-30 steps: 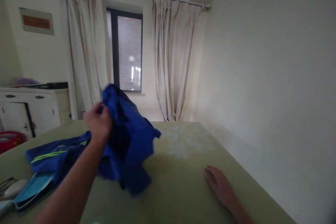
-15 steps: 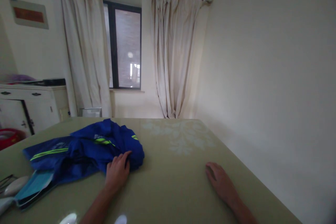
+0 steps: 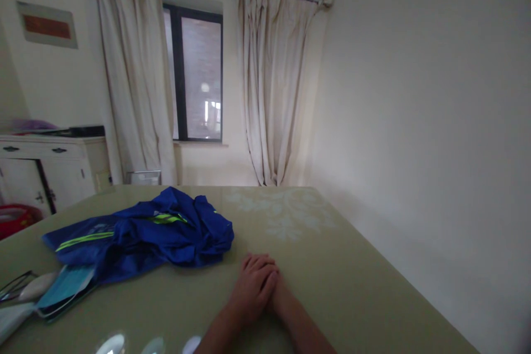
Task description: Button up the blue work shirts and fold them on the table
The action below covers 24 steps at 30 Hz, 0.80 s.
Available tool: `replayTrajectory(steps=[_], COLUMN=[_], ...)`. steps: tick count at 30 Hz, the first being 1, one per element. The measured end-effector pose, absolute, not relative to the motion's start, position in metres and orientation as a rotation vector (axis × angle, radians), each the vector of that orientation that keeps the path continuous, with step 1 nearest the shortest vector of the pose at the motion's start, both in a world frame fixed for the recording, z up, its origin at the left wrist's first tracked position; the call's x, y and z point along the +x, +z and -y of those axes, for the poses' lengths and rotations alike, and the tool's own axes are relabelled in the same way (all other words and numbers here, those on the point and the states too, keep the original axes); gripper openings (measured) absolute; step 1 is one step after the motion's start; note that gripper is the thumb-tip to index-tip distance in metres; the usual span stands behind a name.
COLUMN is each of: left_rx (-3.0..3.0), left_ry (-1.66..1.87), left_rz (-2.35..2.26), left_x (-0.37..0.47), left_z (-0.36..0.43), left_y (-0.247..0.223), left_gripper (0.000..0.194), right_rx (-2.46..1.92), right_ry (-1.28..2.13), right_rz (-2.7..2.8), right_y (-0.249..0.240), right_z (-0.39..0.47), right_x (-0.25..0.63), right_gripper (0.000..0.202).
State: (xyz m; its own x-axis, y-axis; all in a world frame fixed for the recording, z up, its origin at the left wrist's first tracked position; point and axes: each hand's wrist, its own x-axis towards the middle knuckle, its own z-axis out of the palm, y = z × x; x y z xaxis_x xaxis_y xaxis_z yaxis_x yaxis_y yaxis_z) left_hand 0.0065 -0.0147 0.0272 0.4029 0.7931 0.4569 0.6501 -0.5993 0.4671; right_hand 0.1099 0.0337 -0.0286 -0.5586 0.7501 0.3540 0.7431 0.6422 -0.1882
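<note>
My left hand [image 3: 251, 287] lies over my right hand [image 3: 280, 293] on the table, its fingers folded across it. The right hand is largely covered, and its fingers can hardly be made out. To the left of both hands, apart from them, a crumpled blue jacket [image 3: 178, 238] with yellow-green stripes rests on the glossy green tabletop [image 3: 340, 298]. A light-blue face mask [image 3: 68, 287] lies against the jacket's near left edge.
Glasses [image 3: 16, 285], a pale rounded object [image 3: 39, 286] and a white item [image 3: 14, 321] sit at the table's left edge. Beyond are a white cabinet [image 3: 68, 177], a red basin [image 3: 20, 221], curtains [image 3: 271, 83] and a window. A wall [image 3: 435, 149] runs along the right.
My left hand has let go of the jacket and moved right. My right hand has moved left, and the two now meet. The jacket's right end looks slightly shifted and flatter.
</note>
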Motion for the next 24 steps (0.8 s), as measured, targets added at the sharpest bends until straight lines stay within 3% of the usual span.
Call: replayTrajectory(steps=[5,15,21,24], left_rx=[2.399,2.418,2.209,1.896], left_ry=[0.943,0.916,1.183,0.969], left_rz=[-1.191,-1.343,-2.337,-2.647], left_x=[-0.009,-0.005,-0.058,-0.089], left_z=[0.019,0.026,-0.002,-0.017], left_y=[0.030,0.031,0.034,0.028], left_gripper=[0.033,0.036,0.053,0.060], right_rx=[-1.161,-1.204,-1.271,-1.302], right_ry=[0.199,0.436,0.440,0.476], right_rz=[2.548,2.430,2.318,2.315], right_y=[-0.025,0.001,0.017,0.022], right_z=[-0.017,-0.007,0.004,0.007], right_x=[0.119,0.115,0.121,0.122], right_gripper=[0.064,0.058,0.045,0.045])
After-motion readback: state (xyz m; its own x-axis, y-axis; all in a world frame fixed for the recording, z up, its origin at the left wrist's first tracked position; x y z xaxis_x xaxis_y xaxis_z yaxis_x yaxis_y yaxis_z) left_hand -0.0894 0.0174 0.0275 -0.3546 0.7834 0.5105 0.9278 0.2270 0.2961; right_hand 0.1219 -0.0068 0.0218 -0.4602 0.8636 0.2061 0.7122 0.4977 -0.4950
